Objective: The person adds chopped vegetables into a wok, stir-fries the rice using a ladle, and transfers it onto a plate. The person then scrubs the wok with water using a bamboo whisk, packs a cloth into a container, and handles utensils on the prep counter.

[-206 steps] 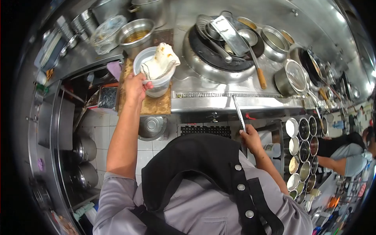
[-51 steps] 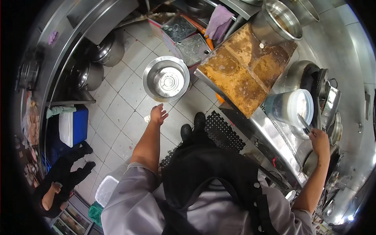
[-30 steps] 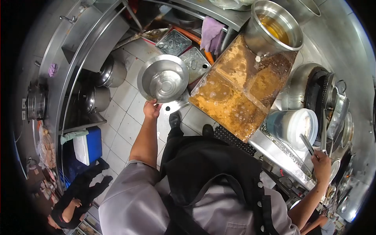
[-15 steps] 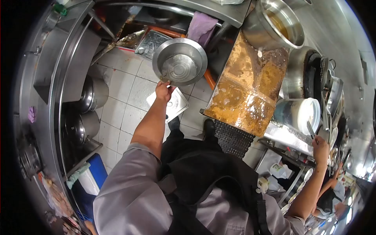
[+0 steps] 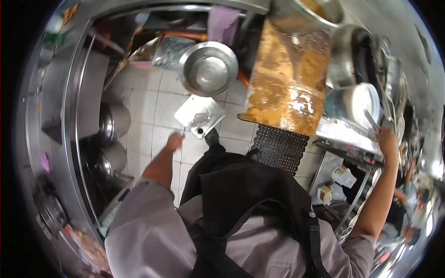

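Note:
My left hand [image 5: 176, 140] hangs over the tiled floor, below and left of the wide steel bowl [image 5: 228, 69] and apart from it. Motion smears its fingers, so their pose is unclear. Nothing sits inside the bowl that I can make out; its support is hidden. Closer to my feet is a pale, square metal-looking piece [image 5: 195, 110]. At the right, my right hand [image 5: 385, 139] is closed around a narrow metal utensil [image 5: 371, 119], its exact kind unclear. The tip of this utensil is by a bucket [image 5: 340, 104] with a whitish round top.
A wet brown-orange work surface [image 5: 282, 99] lies between the bowl and the bucket. Beyond it stands a large steel pot [image 5: 289, 16]. Steel pots [image 5: 113, 123] fill the left shelf. A perforated black mat [image 5: 280, 147] covers floor near my feet. Co-workers are far right.
My left hand has let go of the bowl's rim and drawn back toward my body, down and left. My right hand still holds the utensil; the whole view has shifted slightly.

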`<state>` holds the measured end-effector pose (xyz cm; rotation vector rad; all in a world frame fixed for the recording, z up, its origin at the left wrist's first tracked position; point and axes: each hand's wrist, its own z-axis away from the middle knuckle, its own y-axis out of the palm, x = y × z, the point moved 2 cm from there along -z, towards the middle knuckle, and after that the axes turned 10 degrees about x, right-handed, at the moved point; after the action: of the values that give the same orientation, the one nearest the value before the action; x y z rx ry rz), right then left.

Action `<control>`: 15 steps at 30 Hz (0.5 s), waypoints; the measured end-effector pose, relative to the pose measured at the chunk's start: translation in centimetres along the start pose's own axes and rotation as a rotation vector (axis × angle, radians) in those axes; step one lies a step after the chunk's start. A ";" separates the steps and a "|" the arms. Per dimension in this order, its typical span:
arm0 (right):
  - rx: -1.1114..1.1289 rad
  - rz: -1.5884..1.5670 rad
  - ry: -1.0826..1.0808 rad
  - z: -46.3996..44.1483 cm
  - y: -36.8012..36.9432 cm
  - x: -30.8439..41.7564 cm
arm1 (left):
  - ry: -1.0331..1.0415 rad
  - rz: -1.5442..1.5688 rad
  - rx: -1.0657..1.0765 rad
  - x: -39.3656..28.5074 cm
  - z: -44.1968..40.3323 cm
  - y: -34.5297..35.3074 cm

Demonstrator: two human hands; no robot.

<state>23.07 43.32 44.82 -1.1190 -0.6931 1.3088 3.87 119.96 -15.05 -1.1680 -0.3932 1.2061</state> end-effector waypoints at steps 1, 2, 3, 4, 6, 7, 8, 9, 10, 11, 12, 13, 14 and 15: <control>-0.013 0.048 -0.063 -0.8 0.2 -2.3 | 0.116 0.134 0.158 -1.8 1.6 1.7; -0.031 0.100 -0.107 -1.4 -0.1 -5.5 | -0.282 0.732 0.713 -2.8 2.9 3.3; -0.054 0.031 -0.099 -0.1 -1.9 -5.8 | 0.165 0.283 0.491 -7.4 3.9 2.3; -0.018 0.045 -0.021 1.4 -4.3 -4.3 | 0.289 0.186 0.604 -12.5 3.2 0.6; 0.008 0.017 0.059 3.6 -7.6 -2.3 | 0.060 0.490 0.683 -12.7 4.3 2.5; -0.055 -0.002 -0.061 2.9 -6.6 -4.7 | 0.004 0.556 0.693 -14.3 3.8 1.1; -0.031 0.030 -0.029 2.7 -6.4 -4.5 | -0.032 0.599 0.697 -15.8 3.3 -0.2; 0.027 0.181 -0.118 1.9 -5.7 -4.4 | -0.043 0.619 0.693 -17.2 2.5 -1.3; 0.017 0.058 -0.006 1.6 -4.8 -3.4 | -0.041 0.629 0.684 -18.6 1.7 -2.4; 0.137 0.118 0.065 0.4 -3.6 -2.4 | -0.031 0.636 0.670 -19.9 0.8 -3.3; 0.097 0.119 0.025 -1.6 -1.2 -3.3 | -0.016 0.639 0.653 -21.5 0.0 -4.5; 0.076 0.146 -0.016 -2.2 -0.9 -3.8 | 0.006 0.640 0.636 -22.8 -0.9 -5.1; 0.057 0.131 -0.023 -2.0 -1.8 -4.5 | 0.033 0.637 0.612 -24.0 -1.9 -5.6; 0.082 0.179 -0.083 -1.7 -2.8 -5.4 | 0.046 0.632 0.590 -25.1 -2.9 -6.2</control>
<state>24.65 37.95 47.79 -1.0843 -0.6053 1.5295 -0.14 97.29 -2.91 -0.8083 0.3901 1.6824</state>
